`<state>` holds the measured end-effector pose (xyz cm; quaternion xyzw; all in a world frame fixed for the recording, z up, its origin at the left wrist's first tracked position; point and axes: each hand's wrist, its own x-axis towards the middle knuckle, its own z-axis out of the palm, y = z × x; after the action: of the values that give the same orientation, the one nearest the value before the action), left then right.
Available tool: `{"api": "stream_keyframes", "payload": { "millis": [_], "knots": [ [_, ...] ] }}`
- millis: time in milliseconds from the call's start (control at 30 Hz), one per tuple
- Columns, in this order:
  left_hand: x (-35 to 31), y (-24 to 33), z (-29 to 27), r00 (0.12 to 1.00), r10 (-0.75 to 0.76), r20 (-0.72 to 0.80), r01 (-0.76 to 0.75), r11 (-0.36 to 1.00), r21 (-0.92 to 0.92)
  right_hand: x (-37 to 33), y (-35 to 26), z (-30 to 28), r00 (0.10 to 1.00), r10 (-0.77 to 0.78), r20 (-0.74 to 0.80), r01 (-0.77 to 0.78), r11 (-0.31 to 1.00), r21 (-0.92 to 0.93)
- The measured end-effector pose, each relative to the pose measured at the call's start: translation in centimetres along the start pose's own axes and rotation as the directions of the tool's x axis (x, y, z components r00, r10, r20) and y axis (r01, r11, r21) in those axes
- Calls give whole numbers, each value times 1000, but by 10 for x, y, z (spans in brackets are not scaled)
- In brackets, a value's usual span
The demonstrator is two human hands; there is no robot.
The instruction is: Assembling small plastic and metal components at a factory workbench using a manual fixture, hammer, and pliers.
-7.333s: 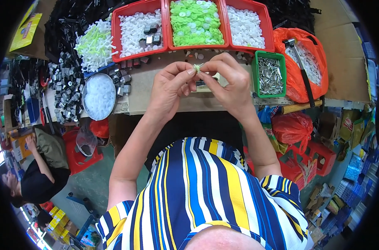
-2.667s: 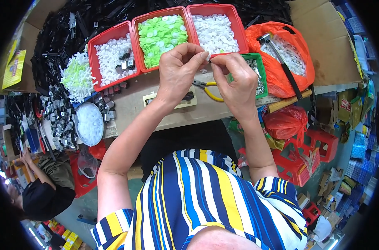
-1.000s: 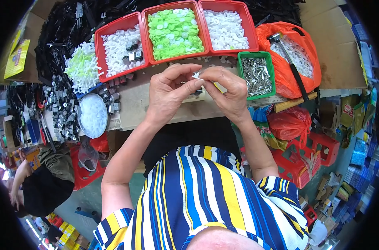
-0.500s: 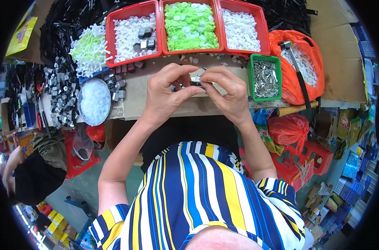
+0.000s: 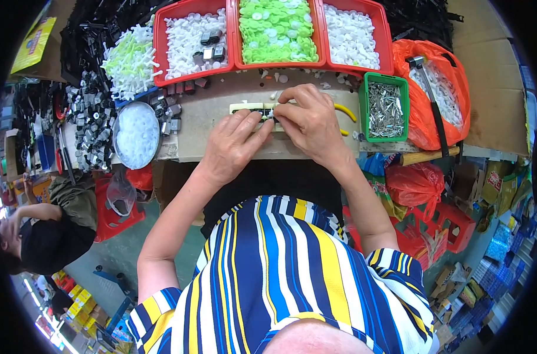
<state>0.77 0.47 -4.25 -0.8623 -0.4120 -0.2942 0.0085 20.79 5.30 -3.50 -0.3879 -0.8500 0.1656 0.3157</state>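
Observation:
On the worktop lies a long cream holder [image 5: 240,107] with dark parts along it, partly covered by fingers. My left hand [image 5: 236,141] rests against its near side, fingers close together and tips bent onto a small grey-and-white part [image 5: 268,112]. From the right, my right hand [image 5: 308,121] meets it, thumb and fingers pinched at the same spot. What exactly each pinch holds is hidden. Two curved yellow handles [image 5: 346,112], apparently of pliers, stick out to the right of my right hand.
Red trays [image 5: 236,66] of white and green plastic pieces stand behind. At right are a green box [image 5: 385,138] of metal pins and an orange bag [image 5: 403,56] with a hammer [image 5: 431,109] on it. A bowl [image 5: 136,134] and dark metal-ended parts [image 5: 90,121] lie left. Another person [image 5: 56,230] sits far left.
My hands have come down from a raised pinch over the worktop to the cream holder, which shows more plainly now. The yellow handles have come into sight. The view has shifted slightly.

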Motion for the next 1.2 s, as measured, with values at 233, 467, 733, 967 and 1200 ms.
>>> {"api": "stream_keyframes", "payload": {
  "millis": [233,467,733,967,1200],
  "knots": [
    [-3,-6,5,1000,22,14,-22,1000,7,2,-2,0,999,17,34,-17,1000,3],
    [-3,-9,6,996,61,60,-64,997,40,9,-4,-6,990,44,133,-49,998,34],
    [-2,-10,6,994,83,71,-84,996,9,2,-1,-4,995,-2,104,-4,998,60],
    [-4,-12,7,992,108,68,-110,994,27,-7,-3,-4,995,-53,82,50,998,47],
    [-3,-13,7,994,89,65,-91,995,38,-7,52,-89,982,118,-145,-125,992,-36]
  ]
}}
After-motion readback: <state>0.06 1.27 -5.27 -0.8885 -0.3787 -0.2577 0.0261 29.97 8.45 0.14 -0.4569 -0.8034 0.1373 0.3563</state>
